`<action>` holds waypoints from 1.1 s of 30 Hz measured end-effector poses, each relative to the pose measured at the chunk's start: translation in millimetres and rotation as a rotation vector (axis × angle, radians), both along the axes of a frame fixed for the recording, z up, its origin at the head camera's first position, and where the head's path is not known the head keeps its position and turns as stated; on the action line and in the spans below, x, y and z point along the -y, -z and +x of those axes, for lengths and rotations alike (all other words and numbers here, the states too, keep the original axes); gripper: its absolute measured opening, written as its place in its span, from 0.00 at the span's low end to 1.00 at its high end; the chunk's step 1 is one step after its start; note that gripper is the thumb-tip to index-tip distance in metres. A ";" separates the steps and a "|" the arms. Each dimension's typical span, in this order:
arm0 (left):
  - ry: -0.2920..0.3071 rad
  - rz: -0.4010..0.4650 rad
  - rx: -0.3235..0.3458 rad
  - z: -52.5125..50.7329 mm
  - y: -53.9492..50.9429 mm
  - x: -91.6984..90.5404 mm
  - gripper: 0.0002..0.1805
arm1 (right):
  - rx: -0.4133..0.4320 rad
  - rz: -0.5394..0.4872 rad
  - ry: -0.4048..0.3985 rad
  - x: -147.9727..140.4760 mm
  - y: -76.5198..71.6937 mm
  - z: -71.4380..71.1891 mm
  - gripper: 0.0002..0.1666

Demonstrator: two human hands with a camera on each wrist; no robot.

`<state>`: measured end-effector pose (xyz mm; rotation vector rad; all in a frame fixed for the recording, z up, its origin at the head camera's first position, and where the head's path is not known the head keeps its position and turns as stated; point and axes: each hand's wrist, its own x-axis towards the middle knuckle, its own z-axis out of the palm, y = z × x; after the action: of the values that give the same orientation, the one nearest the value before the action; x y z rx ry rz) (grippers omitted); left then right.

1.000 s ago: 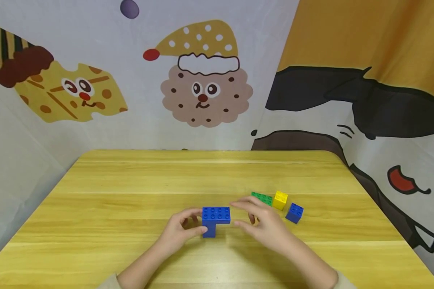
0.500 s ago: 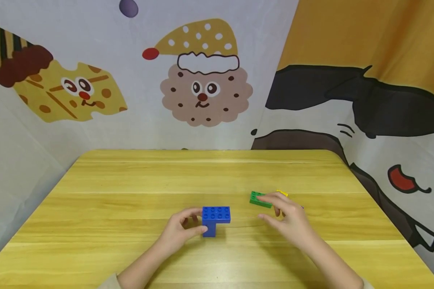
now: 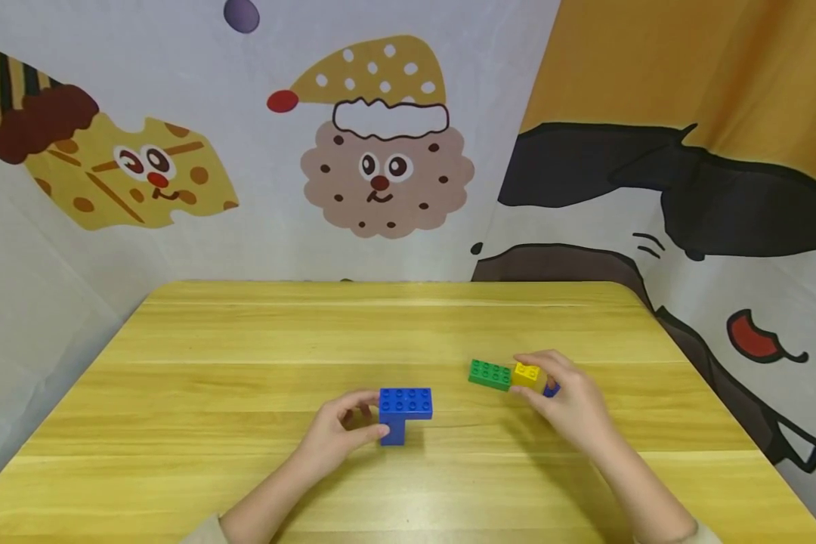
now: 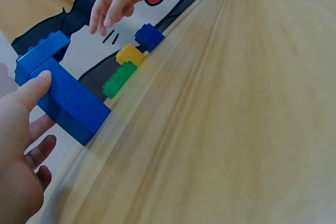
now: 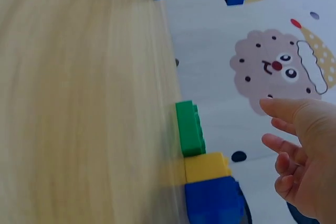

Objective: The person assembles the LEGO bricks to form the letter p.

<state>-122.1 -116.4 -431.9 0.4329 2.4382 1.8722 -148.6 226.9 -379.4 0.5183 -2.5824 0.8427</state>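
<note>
My left hand (image 3: 340,431) holds a stack of blue toy building bricks (image 3: 406,402) upright on the table, thumb on the near face and fingers behind. A long, eight-stud brick tops the stack and overhangs to the right; the left wrist view shows two square bricks (image 4: 79,111) below. Above the yellow brick (image 3: 527,373) hovers my right hand (image 3: 574,397), fingers loosely bent and holding nothing. Both wrist views show a gap between it and the bricks. In the head view it partly hides a square blue brick (image 3: 551,390). A flat green brick (image 3: 489,375) lies left of the yellow one.
The wooden table (image 3: 279,332) carries the bricks, with bare wood in front of and left of the stack. A curtain (image 3: 265,227) printed with cartoon figures hangs behind the table's far edge.
My right hand has moved right, away from the blue stack, past the green brick to above the yellow one. The left hand and the stack have stayed in place.
</note>
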 end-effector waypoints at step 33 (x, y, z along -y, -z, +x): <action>-0.002 -0.008 0.016 -1.7 1.3 0.7 0.23 | 0.193 0.119 0.091 -27.0 19.9 -31.9 0.24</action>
<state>-123.8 -117.1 -433.2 0.4137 2.4356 1.8589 -180.5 253.8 -399.3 0.3647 -2.8217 0.7452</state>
